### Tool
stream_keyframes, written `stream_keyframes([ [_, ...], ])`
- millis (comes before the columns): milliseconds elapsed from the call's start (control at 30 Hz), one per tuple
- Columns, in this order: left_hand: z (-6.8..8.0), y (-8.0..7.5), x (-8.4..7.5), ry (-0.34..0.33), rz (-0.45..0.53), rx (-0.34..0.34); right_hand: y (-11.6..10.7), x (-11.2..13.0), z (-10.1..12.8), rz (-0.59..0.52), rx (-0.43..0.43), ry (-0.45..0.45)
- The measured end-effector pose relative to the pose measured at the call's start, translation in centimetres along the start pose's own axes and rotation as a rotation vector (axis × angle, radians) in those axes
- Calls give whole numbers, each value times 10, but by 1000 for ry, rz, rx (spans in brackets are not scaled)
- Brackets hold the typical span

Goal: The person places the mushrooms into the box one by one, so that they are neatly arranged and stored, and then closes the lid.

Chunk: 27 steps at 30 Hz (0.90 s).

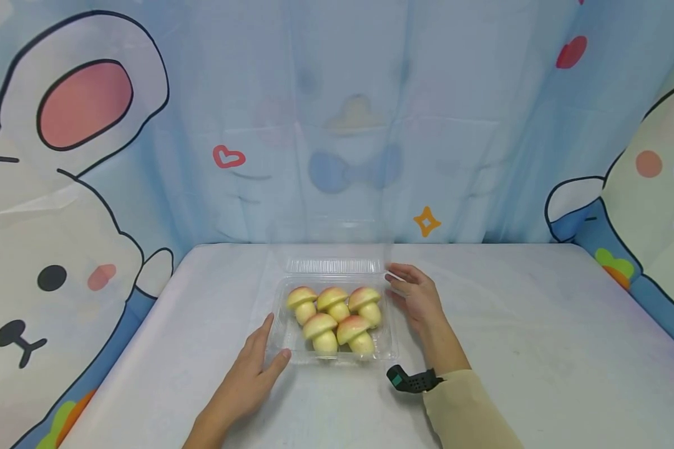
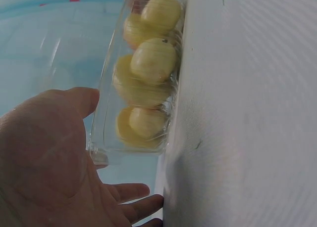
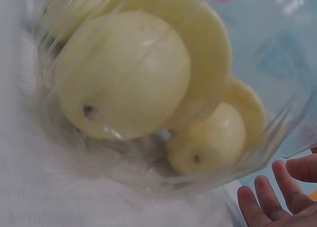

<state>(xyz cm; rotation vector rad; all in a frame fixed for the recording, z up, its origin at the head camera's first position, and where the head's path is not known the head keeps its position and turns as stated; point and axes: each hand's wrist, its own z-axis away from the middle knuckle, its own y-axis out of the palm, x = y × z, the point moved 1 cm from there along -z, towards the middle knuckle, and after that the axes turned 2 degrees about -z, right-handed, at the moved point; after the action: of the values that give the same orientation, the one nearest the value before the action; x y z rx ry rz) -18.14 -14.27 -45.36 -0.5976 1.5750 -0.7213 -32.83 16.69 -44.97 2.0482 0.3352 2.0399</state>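
The clear plastic clamshell tray (image 1: 392, 349) of mushroom-shaped pieces sits between both relaxed, empty hands — left hand (image 1: 251, 376) touching its near-left corner, right hand (image 1: 417, 297) just beside.

Pale table (image 1: 539, 324); cartoon-animal backdrop curtain (image 1: 337, 112) hanging just behind.

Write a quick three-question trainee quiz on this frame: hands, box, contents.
1. True or false: the clear plastic box has its lid shut over the mushroom-shaped pieces.
2. How many mushroom-shaped pieces lie in the box?
3. Which hand is at which side of the box? A) left hand at its left edge, right hand at its right edge; B) both on the lid; C) both lifted off the table.

Key
1. False: the lid stands open at the back.
2. Five: three behind, two in front.
3. A; neither hand has a closed grip on the box.
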Motion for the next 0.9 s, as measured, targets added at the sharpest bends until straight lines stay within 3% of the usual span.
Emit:
stream_keyframes([
  [467,-2,2,1,15,-1,-28,-3,-9,5,38,-69,65],
  [733,-1,2,0,30,-22,-50,-7,-11,5,19,-44,91],
  [900,0,0,0,4,3,-35,-7,-10,7,87,-35,84],
])
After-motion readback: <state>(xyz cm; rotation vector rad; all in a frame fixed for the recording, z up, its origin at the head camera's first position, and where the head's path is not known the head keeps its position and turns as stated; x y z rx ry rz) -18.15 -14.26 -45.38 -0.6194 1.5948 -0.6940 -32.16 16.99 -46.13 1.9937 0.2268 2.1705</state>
